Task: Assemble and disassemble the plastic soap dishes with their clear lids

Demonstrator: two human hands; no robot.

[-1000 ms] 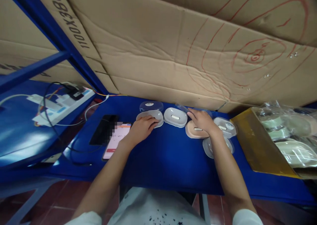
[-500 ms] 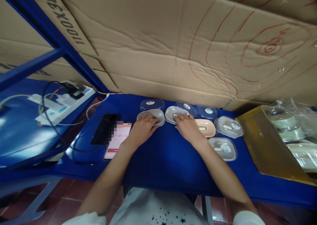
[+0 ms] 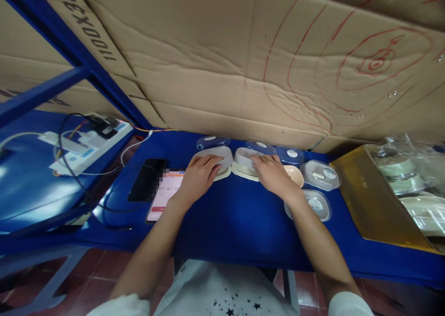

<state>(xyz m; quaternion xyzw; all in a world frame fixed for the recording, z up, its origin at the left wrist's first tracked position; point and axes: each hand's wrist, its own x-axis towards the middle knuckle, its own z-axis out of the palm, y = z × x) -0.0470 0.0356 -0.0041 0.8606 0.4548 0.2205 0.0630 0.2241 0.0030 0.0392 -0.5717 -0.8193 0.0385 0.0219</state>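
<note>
My left hand point(image 3: 200, 173) grips a whitish oval soap dish point(image 3: 224, 154). The dish is tipped up, and a cream rim shows along its lower front edge. Beside it, my right hand point(image 3: 271, 172) has its fingers closed on a similar soap dish point(image 3: 242, 159), tilted in the same way. The two dishes stand almost end to end, and my fingers cover part of each. Behind them lie clear oval lids point(image 3: 212, 142) with round stickers. A peach soap dish point(image 3: 295, 176) is partly hidden by my right hand.
Right of my hand are a lidded dish point(image 3: 320, 175) and another stickered one point(image 3: 318, 205). A cardboard box point(image 3: 358, 200) of wrapped dishes stands farther right. On the left are a lit phone point(image 3: 163, 197), a dark phone point(image 3: 144, 181) and a power strip point(image 3: 93, 151) with cables.
Both held dishes have gone from lying with their hollows visible to being tipped up, showing cream rims. My right hand has shifted slightly right, covering more of the peach dish.
</note>
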